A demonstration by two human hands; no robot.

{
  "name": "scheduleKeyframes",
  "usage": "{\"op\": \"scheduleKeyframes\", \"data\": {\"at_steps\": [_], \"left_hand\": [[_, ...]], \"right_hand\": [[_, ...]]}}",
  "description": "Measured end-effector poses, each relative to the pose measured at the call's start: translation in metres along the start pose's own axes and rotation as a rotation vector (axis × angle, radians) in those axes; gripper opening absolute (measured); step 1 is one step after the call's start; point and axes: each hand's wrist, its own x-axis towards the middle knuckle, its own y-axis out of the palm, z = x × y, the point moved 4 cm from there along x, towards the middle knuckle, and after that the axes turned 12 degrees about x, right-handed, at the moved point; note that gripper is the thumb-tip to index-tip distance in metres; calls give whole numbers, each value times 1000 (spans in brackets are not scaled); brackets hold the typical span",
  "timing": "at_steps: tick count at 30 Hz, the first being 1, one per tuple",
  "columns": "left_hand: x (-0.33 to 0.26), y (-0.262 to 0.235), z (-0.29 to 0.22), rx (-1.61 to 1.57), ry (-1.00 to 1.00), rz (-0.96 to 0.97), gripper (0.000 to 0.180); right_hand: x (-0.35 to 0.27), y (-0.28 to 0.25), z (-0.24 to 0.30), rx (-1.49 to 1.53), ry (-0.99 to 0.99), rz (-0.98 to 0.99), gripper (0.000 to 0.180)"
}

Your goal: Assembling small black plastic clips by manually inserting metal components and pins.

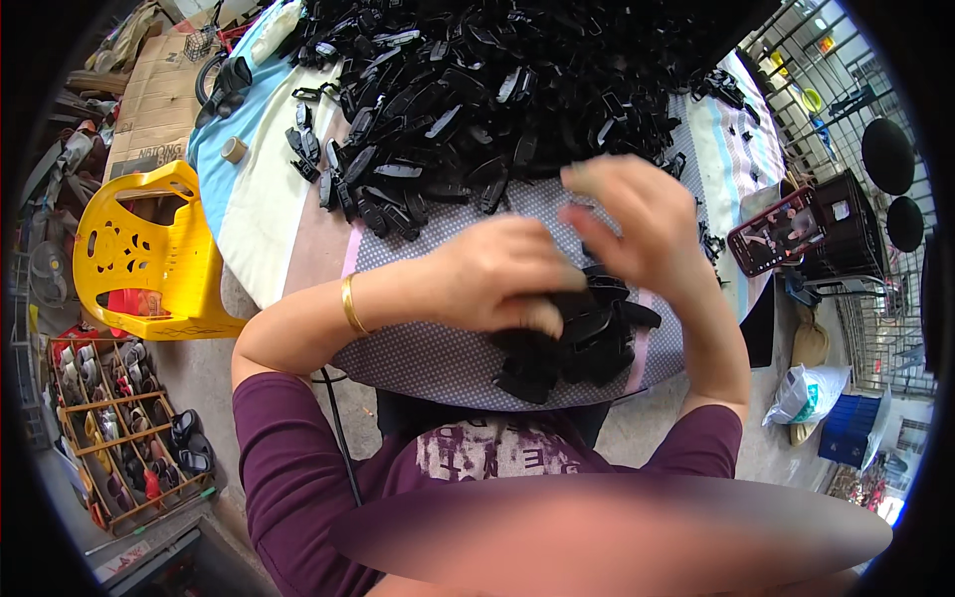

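My left hand (509, 274), a gold bangle on its wrist, is over a small group of black plastic pieces (597, 343) at the table's near edge. Its fingers curl toward the thumb, and their blurred tips hide what they hold, if anything. To the right and a little farther off, my right hand (642, 221) is raised above the cloth, thumb and fingers apart, with nothing visible between them. Beyond both hands spreads a large heap of similar black plastic pieces (438, 124), some with shiny faces.
A dotted, striped cloth (428, 338) covers the round table. At left stand a yellow plastic chair (179, 249) and a shoe rack (119, 428). A small roll (234, 149) lies on the cloth's left side. At right, a phone (778, 232) is propped beside a black crate (846, 229).
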Motion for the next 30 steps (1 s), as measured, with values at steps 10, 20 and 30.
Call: {"op": "scheduleKeyframes", "data": {"at_steps": [10, 20, 30], "left_hand": [[-18, -12, 66, 781, -494, -4, 22], [-14, -20, 59, 101, -689, -254, 23], [-19, -4, 63, -967, -936, -301, 41]], "right_hand": [[-21, 9, -87, -387, 704, 318, 20], [-34, 4, -80, -243, 698, 286, 25], [-20, 25, -49, 1116, 694, -325, 25]]}}
